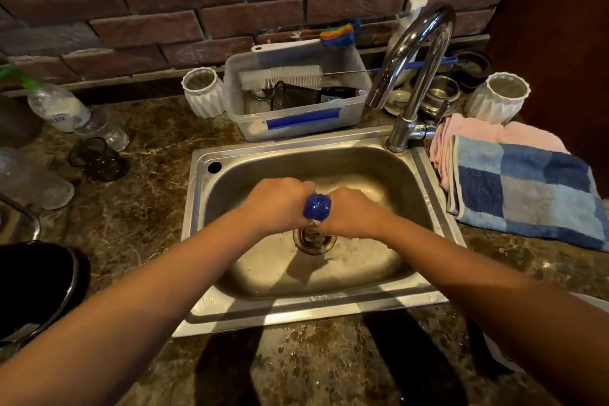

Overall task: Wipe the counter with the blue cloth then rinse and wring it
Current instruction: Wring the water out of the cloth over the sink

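The blue cloth [317,206] is bunched into a tight wet wad over the steel sink [230,155], just above the drain [315,238]. My left hand [276,199] grips its left end and my right hand [350,210] grips its right end, knuckles up, so only a short blue bulge shows between them. A little water drips below the cloth. The chrome faucet [413,53] arches over the sink's back right corner, and I see no stream from its spout. The brown marble counter [138,155] surrounds the sink and looks wet near the front edge.
Behind the sink stands a clear tub [296,119] holding brushes, flanked by two white ribbed cups [202,92] [501,97]. A blue checked towel [527,188] lies on a pink one [474,135] at the right. Plastic bottles [62,109] lie left; a dark pan [36,287] sits front left.
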{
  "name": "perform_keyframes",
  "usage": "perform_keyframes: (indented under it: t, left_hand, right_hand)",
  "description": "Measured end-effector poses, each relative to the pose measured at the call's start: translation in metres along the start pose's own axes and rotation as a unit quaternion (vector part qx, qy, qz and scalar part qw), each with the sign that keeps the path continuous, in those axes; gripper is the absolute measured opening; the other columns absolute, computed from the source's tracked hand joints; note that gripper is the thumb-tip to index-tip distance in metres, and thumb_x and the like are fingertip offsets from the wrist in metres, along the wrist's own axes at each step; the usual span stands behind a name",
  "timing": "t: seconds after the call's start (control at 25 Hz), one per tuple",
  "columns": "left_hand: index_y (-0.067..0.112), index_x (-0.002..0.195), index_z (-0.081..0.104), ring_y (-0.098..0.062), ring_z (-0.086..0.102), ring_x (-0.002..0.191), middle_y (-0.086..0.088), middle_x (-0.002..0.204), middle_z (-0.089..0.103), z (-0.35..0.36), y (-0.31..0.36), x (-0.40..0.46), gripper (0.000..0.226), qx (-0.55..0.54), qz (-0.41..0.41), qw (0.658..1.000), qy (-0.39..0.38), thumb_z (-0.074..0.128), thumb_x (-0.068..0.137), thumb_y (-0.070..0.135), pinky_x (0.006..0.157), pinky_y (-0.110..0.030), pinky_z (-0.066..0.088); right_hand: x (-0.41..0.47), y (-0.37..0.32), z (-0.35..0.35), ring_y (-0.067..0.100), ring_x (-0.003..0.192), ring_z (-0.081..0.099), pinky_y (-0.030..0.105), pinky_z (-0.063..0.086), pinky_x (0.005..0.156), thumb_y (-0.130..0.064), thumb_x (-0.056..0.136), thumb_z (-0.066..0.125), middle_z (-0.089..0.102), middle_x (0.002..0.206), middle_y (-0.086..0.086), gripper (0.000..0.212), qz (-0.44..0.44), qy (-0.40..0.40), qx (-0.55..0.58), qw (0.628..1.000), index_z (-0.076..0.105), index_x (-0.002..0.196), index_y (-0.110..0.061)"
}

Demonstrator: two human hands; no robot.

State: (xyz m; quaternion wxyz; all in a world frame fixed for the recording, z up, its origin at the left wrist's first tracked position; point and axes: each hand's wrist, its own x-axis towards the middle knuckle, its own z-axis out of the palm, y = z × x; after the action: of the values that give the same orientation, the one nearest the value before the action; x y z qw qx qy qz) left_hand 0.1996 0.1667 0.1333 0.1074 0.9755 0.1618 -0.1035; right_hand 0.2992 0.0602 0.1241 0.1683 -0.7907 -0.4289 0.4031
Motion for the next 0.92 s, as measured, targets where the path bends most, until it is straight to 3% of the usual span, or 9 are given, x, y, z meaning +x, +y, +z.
perform_keyframes:
  t: [0.08, 0.2, 0.4, 0.52, 0.6, 0.68, 0.8, 0.88, 0.92]
  left_hand:
    - [0.019, 0.091, 0.05, -0.018, 0.062, 0.072, -0.002, 0.082, 0.067, -0.004, -0.018, 0.002, 0.028, 0.096, 0.177, 0.974, 0.103, 0.069, 0.076, 0.032, 0.055, -0.026, 0.041]
    - [0.015, 0.087, 0.046, -0.02, 0.059, 0.053, -0.004, 0.064, 0.063, -0.009, -0.037, 0.007, 0.027, 0.109, 0.374, 0.896, 0.214, 0.067, 0.073, 0.026, 0.042, -0.024, 0.044]
    - [0.013, 0.1, 0.045, -0.02, 0.052, 0.049, -0.007, 0.065, 0.059, 0.004, -0.032, 0.005, 0.031, 0.134, 0.422, 0.862, 0.247, 0.066, 0.078, 0.017, 0.038, -0.025, 0.04]
    - [0.012, 0.114, 0.043, -0.02, 0.049, 0.048, -0.008, 0.069, 0.058, 0.01, -0.033, 0.003, 0.042, 0.163, 0.423, 0.852, 0.263, 0.066, 0.079, 0.013, 0.035, -0.027, 0.04]
    - [0.012, 0.115, 0.044, -0.02, 0.051, 0.049, -0.007, 0.071, 0.059, 0.016, -0.031, 0.002, 0.038, 0.163, 0.395, 0.87, 0.244, 0.062, 0.083, 0.019, 0.035, -0.027, 0.039]
    - [0.014, 0.11, 0.046, -0.021, 0.057, 0.054, -0.006, 0.074, 0.062, 0.022, -0.03, -0.002, 0.033, 0.139, 0.323, 0.909, 0.223, 0.052, 0.087, 0.035, 0.039, -0.027, 0.039]
    - [0.019, 0.11, 0.049, -0.022, 0.062, 0.074, -0.002, 0.09, 0.065, 0.031, -0.029, -0.011, 0.034, 0.023, 0.104, 0.981, 0.161, 0.05, 0.087, 0.044, 0.055, -0.031, 0.045]
    - [0.021, 0.104, 0.056, -0.02, 0.06, 0.072, -0.001, 0.085, 0.064, 0.036, -0.02, -0.015, 0.029, -0.171, -0.05, 0.977, 0.115, 0.054, 0.086, 0.044, 0.06, -0.032, 0.045]
    - [0.02, 0.094, 0.058, -0.019, 0.058, 0.061, -0.002, 0.075, 0.063, 0.036, -0.014, -0.014, 0.023, -0.337, -0.105, 0.931, 0.093, 0.056, 0.085, 0.041, 0.055, -0.031, 0.045]
  right_hand:
    - [-0.011, -0.008, 0.003, 0.011, 0.044, 0.045, 0.021, 0.034, 0.039, -0.008, 0.075, 0.061, 0.051, 0.057, 0.001, 0.013, 0.043, -0.06, 0.216, 0.974, 0.053, 0.083, -0.012]
    - [-0.026, -0.015, 0.012, 0.005, 0.032, 0.03, 0.014, 0.019, 0.031, 0.0, 0.079, 0.047, 0.041, 0.046, -0.003, 0.016, 0.065, -0.172, 0.47, 0.863, 0.044, 0.07, -0.013]
    - [-0.022, 0.001, 0.01, -0.001, 0.027, 0.029, 0.011, 0.015, 0.026, -0.006, 0.081, 0.041, 0.04, 0.039, -0.009, 0.022, 0.08, -0.339, 0.531, 0.773, 0.035, 0.061, -0.016]
    - [-0.017, 0.01, 0.001, 0.0, 0.025, 0.031, 0.009, 0.015, 0.025, -0.004, 0.088, 0.034, 0.042, 0.041, -0.007, 0.037, 0.095, -0.365, 0.485, 0.789, 0.055, 0.059, -0.015]
    - [-0.015, 0.014, -0.008, 0.0, 0.03, 0.033, 0.008, 0.016, 0.027, 0.001, 0.09, 0.033, 0.046, 0.058, 0.001, 0.033, 0.098, -0.333, 0.478, 0.807, 0.06, 0.086, -0.017]
    - [-0.014, 0.017, -0.016, 0.003, 0.035, 0.039, 0.007, 0.022, 0.028, 0.002, 0.089, 0.042, 0.048, 0.08, 0.01, 0.03, 0.108, -0.251, 0.535, 0.799, 0.047, 0.107, -0.022]
    - [-0.02, 0.024, -0.023, 0.01, 0.046, 0.056, 0.013, 0.041, 0.035, -0.003, 0.087, 0.053, 0.052, 0.101, 0.015, 0.041, 0.099, -0.05, 0.638, 0.762, 0.045, 0.122, -0.021]
    - [-0.028, 0.026, -0.02, 0.015, 0.071, 0.062, 0.018, 0.05, 0.049, -0.005, 0.083, 0.06, 0.05, 0.117, 0.007, 0.059, 0.028, 0.063, 0.515, 0.854, 0.038, 0.133, -0.029]
    - [-0.028, 0.028, -0.014, 0.018, 0.092, 0.06, 0.021, 0.053, 0.063, -0.006, 0.08, 0.064, 0.043, 0.129, 0.002, 0.071, -0.026, 0.117, 0.365, 0.923, 0.032, 0.137, -0.034]
